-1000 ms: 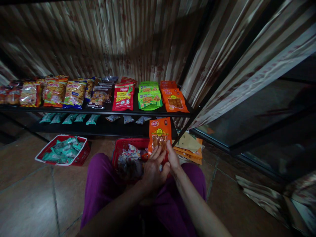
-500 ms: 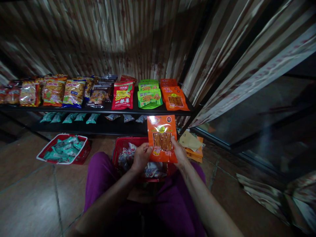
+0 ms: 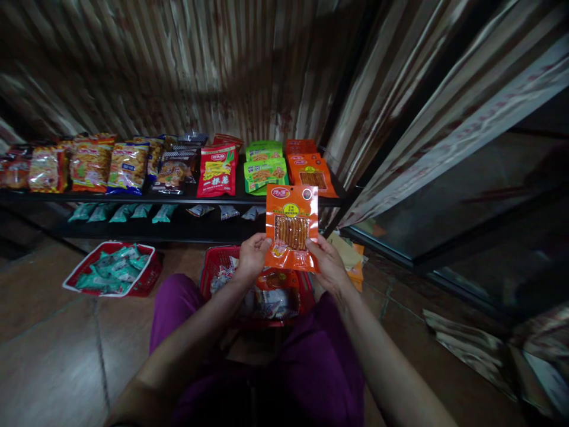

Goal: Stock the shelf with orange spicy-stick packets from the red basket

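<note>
Reading the clock from its middle, grip the orange snack packet (image 3: 291,228) by its lower side edges: pinched by the left hand (image 3: 252,254) at 8 o'clock and by the right hand (image 3: 328,261) at 4 o'clock, with both thumbs on the front and the other fingers partly hidden. Match the pressure on the two sides, so as not to twist or crease. Pinch the flat margins rather than the brown snack sticks (image 3: 291,232) showing through the front, probably brittle under a hard squeeze. Hold roughly upright, printed face toward the body, clear of the wrapped snacks in the red basket (image 3: 216,256) at 7 o'clock. Judge the gap to the black upper shelf (image 3: 239,197) with care: overlapped in view toward 12 o'clock, with contact impossible to tell. Note the similar orange packets (image 3: 312,176) at 1 o'clock, and avoid brushing the green packets (image 3: 265,174) at 11 o'clock.
</note>
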Tool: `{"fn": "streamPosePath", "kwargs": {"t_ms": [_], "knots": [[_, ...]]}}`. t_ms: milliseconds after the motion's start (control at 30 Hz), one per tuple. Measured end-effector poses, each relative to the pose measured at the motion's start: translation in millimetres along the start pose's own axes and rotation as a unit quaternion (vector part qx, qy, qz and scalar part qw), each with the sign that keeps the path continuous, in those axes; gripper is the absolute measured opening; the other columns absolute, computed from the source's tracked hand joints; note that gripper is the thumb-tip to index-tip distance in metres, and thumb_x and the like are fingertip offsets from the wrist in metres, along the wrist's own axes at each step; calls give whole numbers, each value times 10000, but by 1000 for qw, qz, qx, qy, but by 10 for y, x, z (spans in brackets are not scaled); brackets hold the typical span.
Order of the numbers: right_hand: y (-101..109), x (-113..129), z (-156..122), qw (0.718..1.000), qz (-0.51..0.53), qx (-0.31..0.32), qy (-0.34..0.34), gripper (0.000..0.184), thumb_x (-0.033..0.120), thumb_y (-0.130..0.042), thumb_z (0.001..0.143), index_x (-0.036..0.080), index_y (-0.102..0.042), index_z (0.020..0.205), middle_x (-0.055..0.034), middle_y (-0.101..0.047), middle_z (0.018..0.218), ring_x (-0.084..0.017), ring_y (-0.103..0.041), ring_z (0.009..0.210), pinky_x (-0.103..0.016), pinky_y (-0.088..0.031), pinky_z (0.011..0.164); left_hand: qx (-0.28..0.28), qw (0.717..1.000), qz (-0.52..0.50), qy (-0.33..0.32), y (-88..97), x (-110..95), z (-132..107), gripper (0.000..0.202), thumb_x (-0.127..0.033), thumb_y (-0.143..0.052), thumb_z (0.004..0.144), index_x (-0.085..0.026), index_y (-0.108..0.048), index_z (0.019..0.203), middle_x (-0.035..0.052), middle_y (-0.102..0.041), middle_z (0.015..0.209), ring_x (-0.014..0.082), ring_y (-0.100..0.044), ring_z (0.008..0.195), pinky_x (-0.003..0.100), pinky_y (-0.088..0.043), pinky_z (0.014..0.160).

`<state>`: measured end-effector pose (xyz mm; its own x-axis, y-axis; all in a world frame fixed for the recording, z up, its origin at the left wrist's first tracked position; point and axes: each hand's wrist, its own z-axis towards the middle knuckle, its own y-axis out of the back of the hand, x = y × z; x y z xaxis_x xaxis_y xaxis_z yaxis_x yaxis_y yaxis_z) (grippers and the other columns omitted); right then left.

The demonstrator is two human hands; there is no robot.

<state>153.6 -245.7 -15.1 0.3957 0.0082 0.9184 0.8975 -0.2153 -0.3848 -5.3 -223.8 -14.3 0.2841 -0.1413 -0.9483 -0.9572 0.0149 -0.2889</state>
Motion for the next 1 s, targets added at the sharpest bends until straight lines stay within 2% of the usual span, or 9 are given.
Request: {"fn": "streamPosePath", "kwargs": {"t_ms": [333, 467, 567, 700, 800, 933, 1000], "knots": [[328, -40, 65, 992, -107, -72, 15, 418, 505, -705, 620, 208, -640, 907, -23, -704, 754, -233, -655, 722, -333, -509, 615, 47, 999, 20, 8, -229, 208, 98, 149, -271, -612, 696, -138, -619, 764, 12, -649, 665, 117, -569, 591, 217, -442, 569], [450, 37, 137, 983, -147, -93, 50, 407, 552, -647, 654, 200, -632, 859, -11, -683, 714, -200, -620, 637, -312, -488, 587, 68, 997, 31, -3, -379, 206, 145, 125, -232, -565, 737, -128, -625, 769, 20, -651, 683, 115, -573, 607, 215, -445, 585], [549, 128, 289, 968, -207, -107, 94, 425, 593, -600, 669, 192, -627, 809, 2, -640, 633, -174, -570, 574, -286, -457, 547, 89, 996, 29, -16, -513, 149, 237, 144, -183, -512, 765, -124, -629, 825, 27, -659, 712, 113, -583, 621, 206, -448, 588], [652, 323, 652, 928, -309, -126, 167, 450, 580, -523, 723, 170, -630, 877, 0, -621, 632, -168, -549, 597, -278, -441, 574, 102, 991, 53, -66, -688, 24, 489, 209, -134, -457, 791, -139, -617, 925, 28, -667, 771, 111, -605, 676, 202, -467, 633], [681, 526, 985, 882, -396, -147, 208, 422, 510, -445, 768, 156, -622, 912, -31, -644, 716, -188, -564, 667, -300, -443, 640, 82, 981, 144, -105, -809, -68, 764, 296, -112, -479, 777, -170, -588, 1047, 10, -666, 791, 111, -611, 712, 209, -475, 682], [655, 779, 1384, 803, -537, -159, 203, 365, 375, -369, 807, 152, -620, 949, -75, -660, 788, -215, -586, 737, -310, -426, 674, 43, 951, 277, -131, -978, -154, 1142, 470, -94, -500, 758, -188, -501, 1219, 0, -665, 777, 130, -611, 736, 238, -478, 737], [621, 866, 1535, 773, -585, -163, 185, 354, 327, -354, 828, 153, -613, 997, -95, -671, 847, -222, -601, 779, -307, -423, 690, 24, 935, 322, -147, -1067, -182, 1295, 532, -89, -490, 760, -179, -453, 1283, 16, -671, 807, 143, -614, 758, 255, -475, 768]]}}
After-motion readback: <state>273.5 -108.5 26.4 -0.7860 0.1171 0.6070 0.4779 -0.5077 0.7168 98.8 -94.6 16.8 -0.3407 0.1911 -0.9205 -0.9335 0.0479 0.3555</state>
